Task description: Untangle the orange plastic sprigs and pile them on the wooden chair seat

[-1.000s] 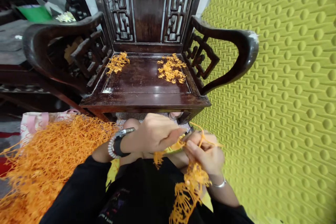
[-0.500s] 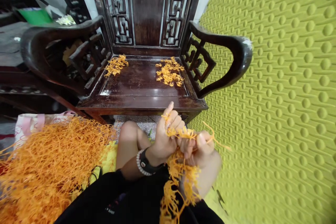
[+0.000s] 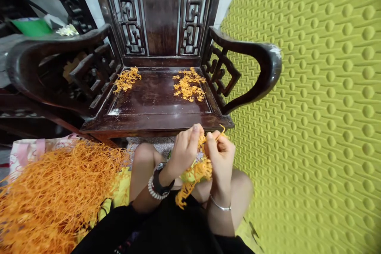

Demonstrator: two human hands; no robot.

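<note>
A strand of orange plastic pieces [image 3: 202, 169] hangs between and below my hands, over my lap. My left hand [image 3: 187, 147] has its fingers closed on the strand's upper part, thumb on top. Close beside it on the right, my right hand [image 3: 220, 151] pinches the same orange strand, and a thin end sticks up above its fingers. On the dark wooden chair seat [image 3: 154, 91] lie a small cluster of orange pieces [image 3: 127, 80] at the left and a larger cluster [image 3: 189, 84] at the right.
A big heap of orange strands [image 3: 59, 190] lies at the left by a pink and white bag [image 3: 28, 154]. The chair's curved armrests [image 3: 266, 63] flank the seat. A yellow-green bumpy sheet [image 3: 312, 127] covers the right side. A green object [image 3: 32, 27] stands at upper left.
My hands have come closer together and risen slightly, with the right one moving left. The hanging strand has swung up and left, and less of its loose end shows. The view has shifted slightly.
</note>
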